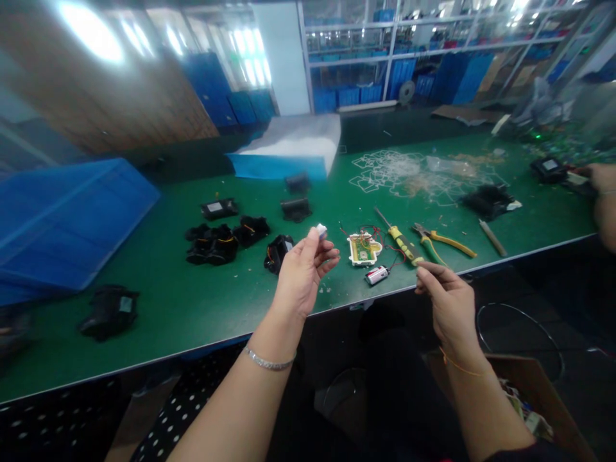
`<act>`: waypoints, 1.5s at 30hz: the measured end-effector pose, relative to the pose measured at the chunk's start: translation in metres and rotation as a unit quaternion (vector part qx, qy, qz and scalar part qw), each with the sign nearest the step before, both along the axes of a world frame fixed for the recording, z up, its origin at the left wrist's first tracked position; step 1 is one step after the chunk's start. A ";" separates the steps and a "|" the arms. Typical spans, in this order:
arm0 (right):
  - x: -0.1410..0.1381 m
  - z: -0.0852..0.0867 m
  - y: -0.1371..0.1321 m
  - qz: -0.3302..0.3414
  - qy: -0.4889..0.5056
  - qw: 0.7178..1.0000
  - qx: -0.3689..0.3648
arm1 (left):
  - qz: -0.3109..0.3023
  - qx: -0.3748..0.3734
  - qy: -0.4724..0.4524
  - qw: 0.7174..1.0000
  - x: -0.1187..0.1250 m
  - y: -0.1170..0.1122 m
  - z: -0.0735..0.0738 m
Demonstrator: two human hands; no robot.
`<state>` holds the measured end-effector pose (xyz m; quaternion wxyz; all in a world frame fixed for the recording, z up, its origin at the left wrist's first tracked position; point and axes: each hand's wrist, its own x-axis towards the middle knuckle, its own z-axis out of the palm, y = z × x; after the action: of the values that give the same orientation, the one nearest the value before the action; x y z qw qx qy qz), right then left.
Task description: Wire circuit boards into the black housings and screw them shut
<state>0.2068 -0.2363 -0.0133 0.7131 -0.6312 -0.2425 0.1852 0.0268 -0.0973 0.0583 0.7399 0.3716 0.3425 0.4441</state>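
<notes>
My left hand (304, 273) is raised over the near edge of the green table (192, 301), pinching a small white part (321, 230) between thumb and fingertips. My right hand (445, 301) hovers just past the table edge with its fingers curled together; what they hold, if anything, I cannot make out. Between the hands lie a white circuit board with red wires (364, 249) and a small cylindrical battery (376, 275). A yellow-handled screwdriver (402, 240) and yellow pliers (440, 242) lie just beyond my right hand.
Several black devices (219, 242) are scattered on the left and middle of the table, one more (110, 309) near the left. A blue crate lid (58, 224) sits far left, a white-and-blue box (289, 151) at the back. Another person's hand (604, 186) is at the right edge. A cardboard box (529, 391) stands below.
</notes>
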 end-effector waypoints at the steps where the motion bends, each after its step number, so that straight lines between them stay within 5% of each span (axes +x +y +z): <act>1: -0.001 0.000 0.001 0.002 -0.014 1.000 -0.005 | 0.006 -0.001 -0.001 1.000 -0.001 0.001 -0.001; 7: -0.002 0.013 0.021 0.038 -0.154 0.986 -0.057 | 0.046 -0.013 -0.009 0.999 -0.005 0.008 -0.010; 11: 0.001 0.028 0.053 0.106 -0.283 0.949 -0.093 | 0.027 -0.029 0.037 0.999 -0.006 0.017 -0.021; 14: 0.004 0.038 0.081 0.107 -0.425 0.891 -0.120 | 0.002 -0.047 0.045 0.998 -0.007 0.024 -0.030; 19: 0.012 0.049 0.120 0.156 -0.633 0.728 -0.209 | -0.007 -0.071 0.052 0.996 -0.007 0.026 -0.036; 23: 0.018 0.053 0.137 0.212 -0.624 0.687 -0.308 | -0.013 -0.065 0.046 0.997 -0.007 0.026 -0.036; 26: 0.027 0.059 0.141 0.237 -0.571 0.728 -0.294 | -0.015 -0.048 0.040 0.998 -0.007 0.026 -0.035; 30: 0.041 0.070 0.137 0.261 -0.362 0.874 -0.193 | -0.015 -0.014 0.049 0.999 -0.005 0.027 -0.035; 33: 0.044 0.078 0.128 0.270 -0.193 0.938 -0.102 | -0.032 -0.004 0.041 0.999 0.000 0.027 -0.037; 39: 0.038 0.090 0.112 0.326 -0.023 0.945 -0.004 | -0.023 0.022 0.018 0.999 0.009 0.028 -0.043; 45: 0.037 0.110 0.090 0.312 -0.044 0.949 0.020 | -0.035 0.004 0.016 0.999 0.011 0.030 -0.045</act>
<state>0.2439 -0.1462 0.0967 0.6206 -0.5171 -0.4625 0.3654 0.0378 -0.0677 0.0128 0.7483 0.3930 0.3390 0.4131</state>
